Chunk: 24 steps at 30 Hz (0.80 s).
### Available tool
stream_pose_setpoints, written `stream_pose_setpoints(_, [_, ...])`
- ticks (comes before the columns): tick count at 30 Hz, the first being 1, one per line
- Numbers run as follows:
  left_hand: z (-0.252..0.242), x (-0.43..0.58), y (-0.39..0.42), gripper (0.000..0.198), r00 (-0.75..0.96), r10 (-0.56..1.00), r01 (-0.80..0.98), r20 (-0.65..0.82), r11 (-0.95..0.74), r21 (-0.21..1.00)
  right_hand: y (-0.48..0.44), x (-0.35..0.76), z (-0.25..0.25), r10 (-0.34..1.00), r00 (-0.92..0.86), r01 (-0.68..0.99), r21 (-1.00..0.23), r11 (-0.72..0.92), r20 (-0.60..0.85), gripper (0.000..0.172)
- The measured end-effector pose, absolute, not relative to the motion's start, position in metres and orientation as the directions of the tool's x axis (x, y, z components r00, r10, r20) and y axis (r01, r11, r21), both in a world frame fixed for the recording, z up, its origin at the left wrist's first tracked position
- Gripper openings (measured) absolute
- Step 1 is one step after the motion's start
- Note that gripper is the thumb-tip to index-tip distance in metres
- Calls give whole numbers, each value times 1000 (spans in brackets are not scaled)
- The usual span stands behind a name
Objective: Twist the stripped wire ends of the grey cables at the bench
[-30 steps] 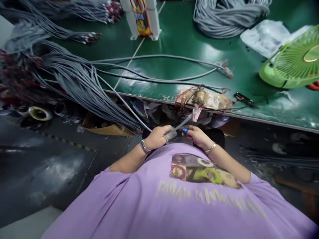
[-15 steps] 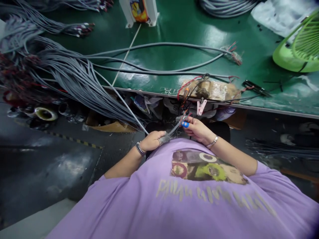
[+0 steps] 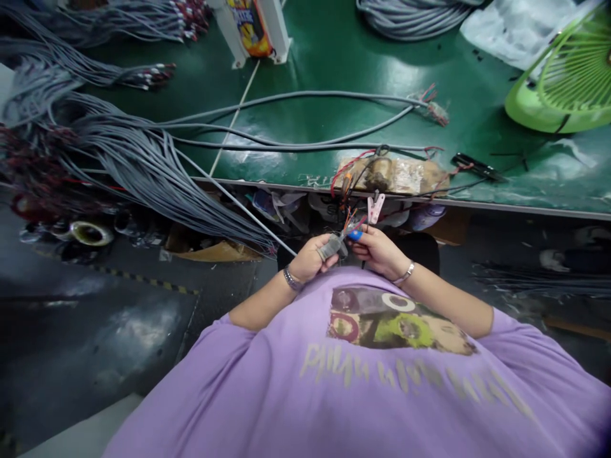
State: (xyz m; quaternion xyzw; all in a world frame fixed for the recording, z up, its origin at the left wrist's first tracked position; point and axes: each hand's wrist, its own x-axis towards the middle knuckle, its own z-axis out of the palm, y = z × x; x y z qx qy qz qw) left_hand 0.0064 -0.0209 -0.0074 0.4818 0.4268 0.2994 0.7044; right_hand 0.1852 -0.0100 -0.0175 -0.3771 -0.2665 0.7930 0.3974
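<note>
My left hand [image 3: 312,257] is closed around a grey cable [image 3: 248,213] near its stripped end, with grey tape wrapped on the thumb. The cable runs back up to a large bundle of grey cables [image 3: 138,159] hanging over the table edge. My right hand [image 3: 379,251], blue tape on one finger, pinches the thin coloured wires [image 3: 359,224] at that end, almost touching the left hand. Which single wires lie between the fingers is too small to tell. Just above hang a pink clip [image 3: 375,207] and an orange-tipped tool [image 3: 345,184].
A taped block [image 3: 405,175] with red and black leads sits at the green table's [image 3: 324,57] front edge. Black pliers [image 3: 477,166], a green fan [image 3: 563,95] and a coil of grey cable [image 3: 420,19] lie to the right. Two loose cables [image 3: 305,94] cross the tabletop.
My left hand has moved right and slightly up along the cable, close to the right hand. The right hand stays at the wires. The camera view has shifted slightly.
</note>
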Motion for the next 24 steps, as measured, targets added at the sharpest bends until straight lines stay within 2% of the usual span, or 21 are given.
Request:
stream_pose_setpoints(4, [-10,-4,-21,53,474,820,-187,-320,449,874,-3,179,-24,814,-343,-430,-693,-579,-468,40])
stream_pose_setpoints(9, [-6,-17,-20,46,382,879,-295,-286,410,863,0,177,-34,778,-241,-380,-681,-626,-580,31])
stream_pose_setpoints(12, [-7,-17,-19,46,278,914,-306,-295,376,875,-7,179,-36,836,-285,-263,-801,-538,-468,38])
stream_pose_setpoints(15, [-13,-11,-20,50,178,936,-264,-304,343,901,-17,179,-32,908,-334,-134,-941,-312,-254,42])
stream_pose_setpoints(18, [-16,-1,-24,48,124,952,-164,-279,297,941,-22,179,-25,956,-274,-70,-990,-127,-103,40])
stream_pose_setpoints(21, [-14,7,-29,45,131,955,-65,-265,275,959,-23,180,-18,986,-156,-33,-997,-70,-64,38])
stream_pose_setpoints(24, [-8,11,-32,44,134,949,-8,-286,290,957,-21,179,-12,994,-80,-75,-994,-78,-72,40])
